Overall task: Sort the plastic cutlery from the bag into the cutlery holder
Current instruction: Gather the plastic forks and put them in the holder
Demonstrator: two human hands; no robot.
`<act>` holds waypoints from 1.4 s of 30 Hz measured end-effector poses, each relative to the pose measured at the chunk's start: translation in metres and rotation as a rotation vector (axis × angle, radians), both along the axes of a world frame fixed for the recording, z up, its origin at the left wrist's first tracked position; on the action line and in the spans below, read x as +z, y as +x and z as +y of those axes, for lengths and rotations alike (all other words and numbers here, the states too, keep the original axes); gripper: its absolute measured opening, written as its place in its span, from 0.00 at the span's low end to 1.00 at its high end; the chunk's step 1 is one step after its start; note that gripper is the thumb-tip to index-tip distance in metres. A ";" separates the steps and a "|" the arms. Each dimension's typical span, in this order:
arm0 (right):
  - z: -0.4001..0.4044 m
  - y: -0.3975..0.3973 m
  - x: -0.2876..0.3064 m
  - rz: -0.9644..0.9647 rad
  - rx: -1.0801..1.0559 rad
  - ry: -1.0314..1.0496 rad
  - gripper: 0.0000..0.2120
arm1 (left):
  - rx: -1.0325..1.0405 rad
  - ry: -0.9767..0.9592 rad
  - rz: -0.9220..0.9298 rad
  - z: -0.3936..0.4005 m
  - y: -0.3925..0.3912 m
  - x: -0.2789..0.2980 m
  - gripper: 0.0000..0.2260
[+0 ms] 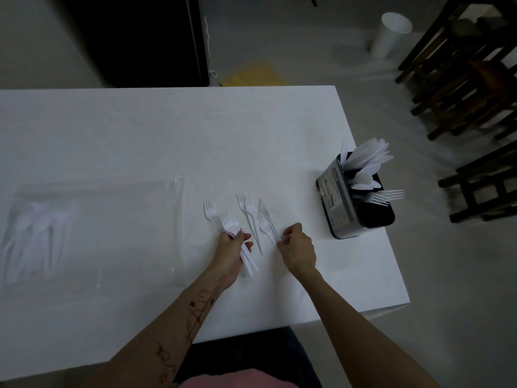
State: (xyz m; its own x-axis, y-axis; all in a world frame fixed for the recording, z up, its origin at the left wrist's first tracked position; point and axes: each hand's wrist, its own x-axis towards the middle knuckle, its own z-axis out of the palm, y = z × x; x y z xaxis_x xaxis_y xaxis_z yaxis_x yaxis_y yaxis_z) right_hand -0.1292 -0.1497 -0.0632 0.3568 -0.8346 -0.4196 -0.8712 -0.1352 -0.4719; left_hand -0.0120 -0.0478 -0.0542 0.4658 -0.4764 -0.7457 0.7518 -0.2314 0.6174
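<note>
Tabletop (pixel 140 130): white; grey floor, dark chairs (pixel 461 79), one white cup (pixel 391 35).
Loose forks (pixel 249 211): about five.
Cutlery holder (pixel 347 208): right edge — knives, spoons, forks.
Bag (pixel 92 233): left.
Left hand (pixel 232 247): fingers curled round stacked forks.
Right hand (pixel 298 247): pinches one fork's handle.

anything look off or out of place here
One thing stands out: a white cup lies tipped over on the floor beyond the table, away from the work. On the table, loose forks lie scattered between the hands, expected mid-sorting. The cutlery holder stands upright.

Bagged cutlery (pixel 36 236) blurred, kinds indistinct.
</note>
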 end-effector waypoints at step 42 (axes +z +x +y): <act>0.002 0.032 0.002 -0.197 0.004 -0.047 0.11 | 0.176 0.043 -0.071 0.000 0.009 0.006 0.09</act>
